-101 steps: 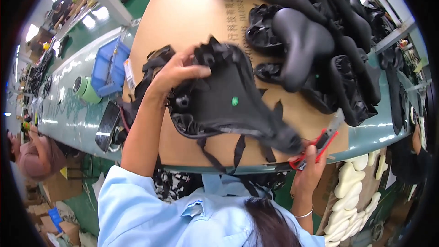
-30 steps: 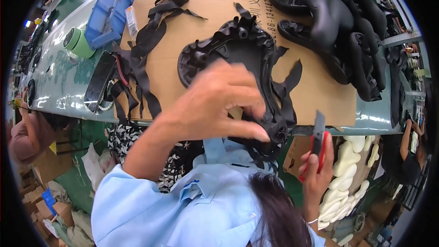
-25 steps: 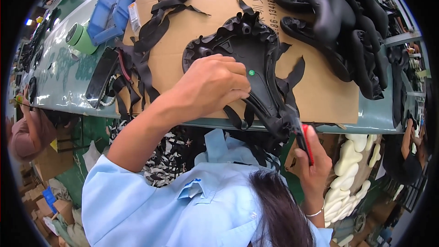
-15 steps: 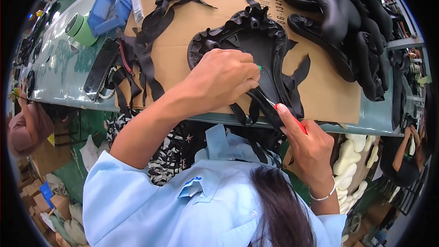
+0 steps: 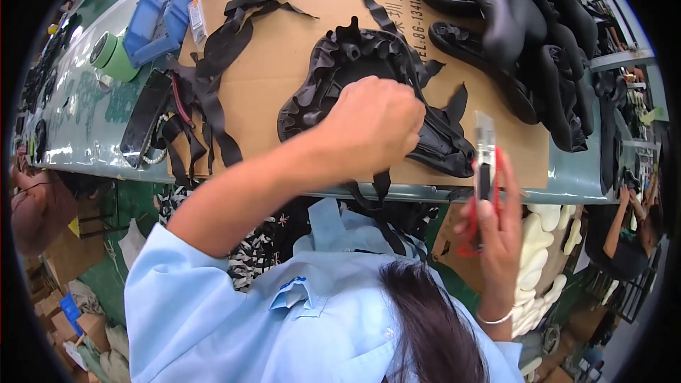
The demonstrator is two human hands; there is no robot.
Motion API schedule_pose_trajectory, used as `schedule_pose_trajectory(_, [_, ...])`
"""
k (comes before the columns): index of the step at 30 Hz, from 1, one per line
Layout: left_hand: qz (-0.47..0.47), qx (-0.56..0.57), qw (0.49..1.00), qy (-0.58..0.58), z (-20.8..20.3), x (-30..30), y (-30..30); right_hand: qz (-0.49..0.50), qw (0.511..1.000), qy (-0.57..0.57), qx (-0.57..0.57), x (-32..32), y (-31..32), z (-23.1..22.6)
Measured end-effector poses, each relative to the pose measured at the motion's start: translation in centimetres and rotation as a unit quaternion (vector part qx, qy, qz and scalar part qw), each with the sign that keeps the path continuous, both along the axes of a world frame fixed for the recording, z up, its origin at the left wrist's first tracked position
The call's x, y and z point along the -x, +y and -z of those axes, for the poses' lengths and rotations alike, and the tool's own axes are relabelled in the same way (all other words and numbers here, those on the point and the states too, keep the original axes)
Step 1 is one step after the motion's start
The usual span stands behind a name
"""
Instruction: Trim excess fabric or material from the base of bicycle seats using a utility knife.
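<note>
We see the black saddle [image 5: 355, 74] mid-frame, long axis upper left to lower right, left hand [image 5: 376, 126] nearer, curled over it, can't tell if pinching, right hand [image 5: 500, 230] gripping the red cutter [image 5: 486, 167] beside its narrow end.

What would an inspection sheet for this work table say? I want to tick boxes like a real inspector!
Surface: brown cardboard sheet on a glossy green table.
Work things: black saddle with gathered edges, hollow side showing; red utility knife, blade out.
Clutter: black strips, blue bin and green container at left; piled black saddles at right.
Hands: left hand curled over the saddle, its hold unclear; right hand gripping the knife.
Cables: nothing seen.
Surroundings: cream-coloured pieces lower right; cardboard boxes lower left; other people at both sides.
</note>
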State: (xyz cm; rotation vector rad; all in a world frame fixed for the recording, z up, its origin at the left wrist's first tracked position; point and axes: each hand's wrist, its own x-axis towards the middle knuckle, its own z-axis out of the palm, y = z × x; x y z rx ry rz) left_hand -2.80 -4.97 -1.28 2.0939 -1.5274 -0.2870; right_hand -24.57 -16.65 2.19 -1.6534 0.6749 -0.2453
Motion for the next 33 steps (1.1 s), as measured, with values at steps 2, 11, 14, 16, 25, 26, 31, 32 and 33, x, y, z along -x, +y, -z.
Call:
schedule_pose_trajectory(2, [-0.001,-0.025,0.975,0.220,-0.9,-1.8,-0.7,0.014,0.993,0.029,-0.117,-0.9,1.5,0.2])
schedule_pose_trajectory(11, [-0.008,-0.020,0.945,0.326,-1.2,-2.3,-0.8,-0.039,0.980,0.086,-0.175,-2.8,5.1,-0.2])
schedule_pose_trajectory(14, [-0.016,-0.018,0.932,0.362,-1.1,-2.3,-0.5,-0.048,0.986,0.085,-0.137,-2.9,6.0,-0.3])
schedule_pose_trajectory(16, [-0.019,0.021,0.917,0.398,-0.6,-2.4,-0.3,-0.071,0.977,0.107,-0.171,-3.0,6.1,-0.9])
schedule_pose_trajectory(25, [-0.041,0.176,0.800,0.572,-0.8,-3.8,-0.3,-0.270,0.899,0.094,-0.331,-1.4,5.4,-2.4])
schedule_pose_trajectory(26, [-0.015,0.200,0.861,0.467,-1.0,-4.2,-0.2,-0.183,0.945,0.060,-0.266,-1.1,5.0,-1.6])
schedule_pose_trajectory(31, [-0.109,0.284,0.948,0.089,2.0,-9.2,0.7,0.010,0.988,-0.011,-0.151,-3.3,4.8,2.6])
schedule_pose_trajectory(32, [-0.094,0.266,0.944,0.169,3.4,-8.8,1.2,0.003,0.986,-0.021,-0.166,-4.6,5.3,2.9])
schedule_pose_trajectory(33, [-0.073,0.245,0.934,0.249,3.9,-8.4,1.5,0.002,0.986,-0.026,-0.167,-5.5,4.7,2.9])
